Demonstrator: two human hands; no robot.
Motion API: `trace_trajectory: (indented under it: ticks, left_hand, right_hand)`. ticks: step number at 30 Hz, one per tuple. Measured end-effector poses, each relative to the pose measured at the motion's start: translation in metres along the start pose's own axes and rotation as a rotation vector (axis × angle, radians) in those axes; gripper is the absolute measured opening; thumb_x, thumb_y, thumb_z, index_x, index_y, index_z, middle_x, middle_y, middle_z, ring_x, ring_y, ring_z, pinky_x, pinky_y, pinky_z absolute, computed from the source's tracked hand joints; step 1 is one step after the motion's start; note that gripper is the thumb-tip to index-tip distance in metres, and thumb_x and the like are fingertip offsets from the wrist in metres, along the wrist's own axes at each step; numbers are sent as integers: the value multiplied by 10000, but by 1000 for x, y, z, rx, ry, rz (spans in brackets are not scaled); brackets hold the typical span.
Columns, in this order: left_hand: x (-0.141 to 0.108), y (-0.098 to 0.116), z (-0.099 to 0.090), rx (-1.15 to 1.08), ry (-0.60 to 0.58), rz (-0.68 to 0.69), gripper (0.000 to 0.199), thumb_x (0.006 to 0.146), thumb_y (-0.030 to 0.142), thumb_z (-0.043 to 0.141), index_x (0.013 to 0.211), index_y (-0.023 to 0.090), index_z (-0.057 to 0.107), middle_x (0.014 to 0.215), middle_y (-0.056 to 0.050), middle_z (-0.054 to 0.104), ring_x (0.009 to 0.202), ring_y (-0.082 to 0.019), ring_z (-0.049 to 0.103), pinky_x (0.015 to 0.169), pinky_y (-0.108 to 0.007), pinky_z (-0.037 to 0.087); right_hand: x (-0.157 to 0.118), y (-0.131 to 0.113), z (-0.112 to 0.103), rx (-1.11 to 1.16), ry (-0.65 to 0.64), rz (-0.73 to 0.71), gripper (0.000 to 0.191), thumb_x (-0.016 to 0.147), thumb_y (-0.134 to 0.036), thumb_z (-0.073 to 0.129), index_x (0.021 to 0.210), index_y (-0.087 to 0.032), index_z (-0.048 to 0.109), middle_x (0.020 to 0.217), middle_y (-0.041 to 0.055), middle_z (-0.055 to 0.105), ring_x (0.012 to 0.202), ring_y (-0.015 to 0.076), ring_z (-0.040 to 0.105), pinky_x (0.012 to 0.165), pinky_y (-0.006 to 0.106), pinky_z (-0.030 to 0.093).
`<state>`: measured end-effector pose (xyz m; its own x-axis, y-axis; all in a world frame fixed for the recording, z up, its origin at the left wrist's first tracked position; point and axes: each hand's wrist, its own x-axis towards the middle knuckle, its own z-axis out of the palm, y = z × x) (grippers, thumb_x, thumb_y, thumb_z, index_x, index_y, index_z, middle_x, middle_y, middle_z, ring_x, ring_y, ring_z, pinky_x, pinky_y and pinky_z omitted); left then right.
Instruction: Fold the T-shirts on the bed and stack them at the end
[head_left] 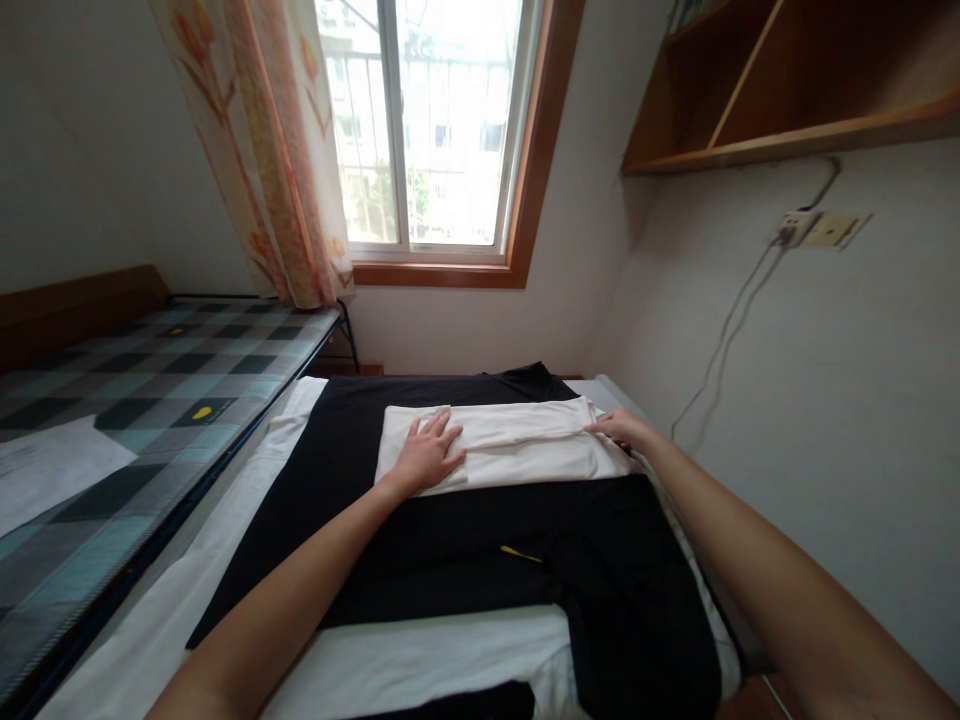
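Head | we're likely smoothing | left hand (429, 455) splayed on white oblong cloth (525, 455); right hand (628, 430), grip unclear | next calls for steady tension

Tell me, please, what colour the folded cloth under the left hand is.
The folded cloth is white, shown best in the head view.

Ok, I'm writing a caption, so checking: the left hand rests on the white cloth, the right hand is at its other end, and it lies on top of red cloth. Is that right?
Not quite: the cloth underneath is black, not red, as the head view shows. The left hand does rest on the white cloth, with the right hand at its other end.
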<state>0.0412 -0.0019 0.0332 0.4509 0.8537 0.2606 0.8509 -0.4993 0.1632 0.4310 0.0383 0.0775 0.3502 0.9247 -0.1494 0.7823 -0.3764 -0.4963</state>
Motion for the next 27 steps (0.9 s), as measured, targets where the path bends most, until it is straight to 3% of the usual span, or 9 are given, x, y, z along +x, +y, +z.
trace_trajectory:
  ticks: [3, 11, 17, 20, 22, 24, 27]
  left_hand:
    - [0, 0, 0, 3, -4, 2, 523, 938, 517, 407, 1379, 257, 511, 1536, -119, 375, 1427, -280, 312, 1165, -523, 181]
    - [0, 0, 0, 10, -7, 0, 525, 939, 519, 405, 1383, 258, 506, 1541, -116, 367, 1426, -280, 312, 1166, -518, 182]
    - [0, 1, -1, 24, -15, -13, 521, 940, 522, 403, 1385, 270, 500, 1537, -104, 378, 1424, -265, 322, 1173, -503, 182]
    - [0, 1, -1, 17, -15, -11, 523, 939, 522, 402, 1382, 265, 506, 1541, -106, 370, 1428, -272, 313, 1173, -512, 178]
    - [0, 1, -1, 17, -13, -5, 525, 939, 520, 404, 1382, 258, 508, 1546, -112, 360, 1431, -277, 307, 1171, -520, 177]
    - [0, 1, -1, 21, -11, -1, 523, 940, 515, 408, 1382, 253, 509, 1548, -116, 354, 1431, -278, 304, 1168, -522, 180]
    - [-1, 2, -1, 23, -12, -3, 519, 942, 512, 409, 1382, 255, 507, 1545, -120, 359, 1428, -274, 312, 1166, -521, 184]
  right_hand:
    - [-4, -2, -3, 47, -85, 53, 320, 723, -366, 718, 880, -88, 724, 748, 72, 668, 663, 173, 593, 568, 271, 458]
    - [-13, -11, -3, 65, -119, 2, 385, 727, -360, 730, 1012, -104, 691, 854, 116, 698, 705, 192, 611, 575, 267, 471]
    - [-18, -22, -1, 220, -92, -4, 344, 671, -224, 723, 996, -118, 680, 895, 107, 704, 720, 191, 639, 597, 251, 484]
    - [-19, -52, -4, 272, -22, -87, 239, 679, -176, 661, 913, -129, 680, 819, 65, 691, 706, 178, 632, 588, 226, 466]
    - [-23, -81, 1, 253, 18, -225, 188, 708, -187, 619, 880, -134, 672, 817, 46, 687, 715, 172, 629, 580, 212, 445]
    - [-33, -112, 17, 192, 77, -353, 176, 714, -197, 619, 873, -140, 667, 848, 39, 694, 776, 174, 633, 616, 205, 439]
    - [-58, -150, 57, 49, 33, -461, 225, 737, -210, 619, 944, -137, 671, 932, 71, 712, 850, 189, 650, 690, 222, 441]
